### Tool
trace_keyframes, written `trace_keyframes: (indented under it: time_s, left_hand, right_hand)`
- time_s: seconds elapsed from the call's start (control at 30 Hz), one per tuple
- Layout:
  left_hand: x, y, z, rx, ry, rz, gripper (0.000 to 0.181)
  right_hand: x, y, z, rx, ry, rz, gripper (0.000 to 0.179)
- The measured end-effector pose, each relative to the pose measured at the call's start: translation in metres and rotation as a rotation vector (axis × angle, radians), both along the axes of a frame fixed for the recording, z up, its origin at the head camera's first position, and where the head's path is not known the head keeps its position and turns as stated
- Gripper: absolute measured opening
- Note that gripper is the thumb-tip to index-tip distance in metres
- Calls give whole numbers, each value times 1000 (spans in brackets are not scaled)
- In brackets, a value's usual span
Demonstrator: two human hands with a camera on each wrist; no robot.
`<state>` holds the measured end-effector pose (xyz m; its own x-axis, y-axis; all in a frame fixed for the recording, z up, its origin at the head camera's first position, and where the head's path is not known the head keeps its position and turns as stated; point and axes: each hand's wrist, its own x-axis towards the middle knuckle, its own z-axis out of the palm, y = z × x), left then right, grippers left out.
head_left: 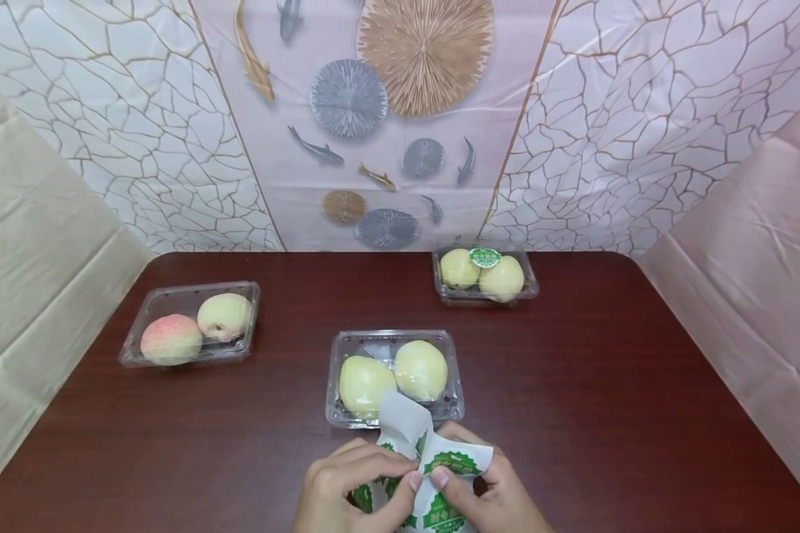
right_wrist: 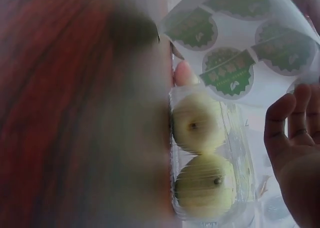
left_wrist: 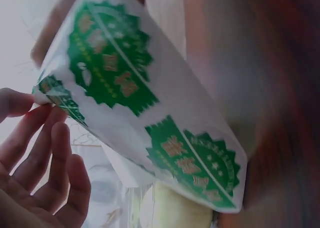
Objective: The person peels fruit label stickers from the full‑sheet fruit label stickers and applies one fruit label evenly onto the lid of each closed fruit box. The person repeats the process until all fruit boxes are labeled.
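A white sheet of round green labels [head_left: 405,419] is held between both hands in front of the middle box. My left hand [head_left: 353,485] pinches its edge with thumb and forefinger; in the left wrist view a green label [left_wrist: 65,100] lies bent at those fingertips. My right hand [head_left: 490,492] grips the sheet from the other side, thumb on the printed face. Just beyond stands a clear plastic box [head_left: 395,337] with two pale yellow fruits [head_left: 421,370] inside. The sheet overlaps its near edge in the head view.
At the back right, a clear box [head_left: 450,296] of two pale yellow fruits bears a green label [head_left: 484,257] on top. Another clear box [head_left: 153,311] at the left holds a pink-blushed peach [head_left: 171,339] and a paler fruit [head_left: 224,316]. Patterned cloth walls surround the dark red table [head_left: 607,385].
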<state>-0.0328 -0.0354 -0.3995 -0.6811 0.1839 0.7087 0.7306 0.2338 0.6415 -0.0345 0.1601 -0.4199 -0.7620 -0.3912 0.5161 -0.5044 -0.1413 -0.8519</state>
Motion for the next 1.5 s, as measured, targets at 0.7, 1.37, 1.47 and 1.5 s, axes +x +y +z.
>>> trace_keyframes:
  time_s: [0.7,1.37,1.47,1.5]
  left_hand:
    - [0,3,2,2,78,40,22]
    - [-7,6,21,247,200,97,28]
    - [-9,2,21,256,213,129,26]
    - [-10,1,20,255,215,140,26]
  right_hand:
    - [2,3,3,-7,-1,37,36]
    - [-5,86,36,246,-525,-271,21]
    - [-12,96,36,223,-666,-408,32]
    - [-15,99,34,202,-709,-434,38]
